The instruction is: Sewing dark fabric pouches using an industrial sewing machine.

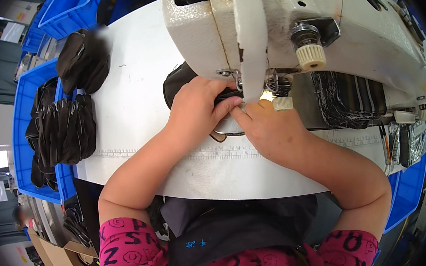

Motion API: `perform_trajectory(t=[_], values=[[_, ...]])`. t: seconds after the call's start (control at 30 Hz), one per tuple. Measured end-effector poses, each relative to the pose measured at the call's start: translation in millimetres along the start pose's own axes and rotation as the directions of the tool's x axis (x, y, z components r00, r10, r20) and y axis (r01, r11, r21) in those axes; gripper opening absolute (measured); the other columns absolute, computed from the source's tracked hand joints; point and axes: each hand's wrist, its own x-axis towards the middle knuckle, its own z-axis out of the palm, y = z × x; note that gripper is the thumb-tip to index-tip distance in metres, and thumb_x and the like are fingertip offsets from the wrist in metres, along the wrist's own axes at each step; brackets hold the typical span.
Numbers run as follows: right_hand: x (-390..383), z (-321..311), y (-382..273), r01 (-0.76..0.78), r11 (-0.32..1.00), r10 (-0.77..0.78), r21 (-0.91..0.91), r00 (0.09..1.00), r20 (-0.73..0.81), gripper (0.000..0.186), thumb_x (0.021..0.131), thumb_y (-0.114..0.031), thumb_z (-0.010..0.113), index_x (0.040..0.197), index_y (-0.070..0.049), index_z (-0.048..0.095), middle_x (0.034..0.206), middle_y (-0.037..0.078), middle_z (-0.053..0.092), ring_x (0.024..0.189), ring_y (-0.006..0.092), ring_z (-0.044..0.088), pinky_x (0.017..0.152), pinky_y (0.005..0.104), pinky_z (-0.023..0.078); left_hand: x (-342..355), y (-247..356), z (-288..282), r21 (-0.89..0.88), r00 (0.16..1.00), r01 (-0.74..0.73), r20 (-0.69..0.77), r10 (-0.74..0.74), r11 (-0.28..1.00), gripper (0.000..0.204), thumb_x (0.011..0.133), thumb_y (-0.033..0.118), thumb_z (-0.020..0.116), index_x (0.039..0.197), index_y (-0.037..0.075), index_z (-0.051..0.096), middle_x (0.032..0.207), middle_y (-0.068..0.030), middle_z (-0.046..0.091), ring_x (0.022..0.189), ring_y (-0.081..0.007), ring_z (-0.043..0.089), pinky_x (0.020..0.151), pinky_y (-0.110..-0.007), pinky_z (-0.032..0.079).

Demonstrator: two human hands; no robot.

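Under the needle area of a white sewing machine (192, 32) lies a black fabric piece (177, 80). My left hand (197, 110) grips it from the left, fingers curled over it and thumb pressed toward the needle. My right hand (268, 128) holds the same piece from the right with fingers bent together, its index finger touching near my left thumb. The right fingertips are partly hidden by the machine's parts. A small tan-edged piece (219, 137) sticks out below my hands.
Blue bins (24, 113) with black sewn pieces (65, 128) flank the white table (134, 47) on the left. Stacked dark strips (347, 95) lie right of the needle, near small tools (384, 143) and plastic-wrapped items (409, 143). Another blue bin (406, 192) stands at far right.
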Motion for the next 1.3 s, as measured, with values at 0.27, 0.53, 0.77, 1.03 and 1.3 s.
perform_trajectory(t=[0.27,0.53,0.77,1.03,1.3], values=[[0.4,-4.5,-1.4,-0.052,0.999,0.049,0.007,0.980,0.195,0.044,0.082,-0.011,0.068,0.126,-0.007,0.066,0.088,0.002,0.061,0.086,0.0200,0.066,0.052,0.0345,0.054,8.1,-5.7,7.0,0.141,0.987,-0.125,-0.080,0.137,0.982,0.021,0.083,0.015,0.083,0.102,0.009,0.077,0.093,-0.0110,0.073,0.085,-0.0324,0.069,0.075,-0.042,0.055],[-0.4,-5.0,-0.7,-0.036,0.999,0.035,0.003,0.989,0.146,0.044,0.084,-0.013,0.068,0.127,-0.007,0.067,0.087,0.003,0.062,0.082,0.0199,0.066,0.052,0.0349,0.055,14.1,-14.6,5.8,0.106,0.937,-0.324,-0.100,0.335,0.940,0.017,0.082,0.013,0.083,0.098,0.010,0.080,0.086,-0.0084,0.074,0.079,-0.0292,0.070,0.070,-0.040,0.055],[1.4,-3.3,-3.6,-0.073,0.996,0.077,-0.058,0.995,0.069,0.047,0.082,-0.015,0.070,0.128,-0.006,0.066,0.083,0.004,0.062,0.074,0.0200,0.066,0.052,0.0336,0.053,18.7,-10.0,2.9,-0.086,0.999,-0.046,-0.011,0.046,0.995,0.022,0.096,0.025,0.076,0.095,0.003,0.079,0.081,-0.0136,0.073,0.072,-0.0316,0.069,0.066,-0.039,0.053],[7.0,-4.3,-3.4,-0.052,0.995,0.065,-0.084,0.985,0.157,0.044,0.082,-0.013,0.069,0.125,-0.003,0.065,0.076,0.004,0.066,0.067,0.0209,0.069,0.053,0.0355,0.052,19.9,-7.2,-3.2,-0.234,0.996,0.033,0.083,-0.014,0.972,0.020,0.095,0.019,0.075,0.103,0.002,0.076,0.085,-0.0099,0.074,0.078,-0.0207,0.067,0.074,-0.035,0.054],[7.6,-4.5,-3.4,-0.070,0.997,0.075,-0.035,0.986,0.150,0.036,0.081,-0.010,0.067,0.116,-0.002,0.065,0.073,0.005,0.069,0.063,0.0232,0.070,0.057,0.0388,0.053,16.9,-11.7,6.0,-0.140,0.999,-0.040,-0.005,0.039,0.989,0.019,0.088,0.015,0.075,0.104,0.009,0.082,0.093,-0.0144,0.077,0.083,-0.0317,0.074,0.075,-0.038,0.057]])
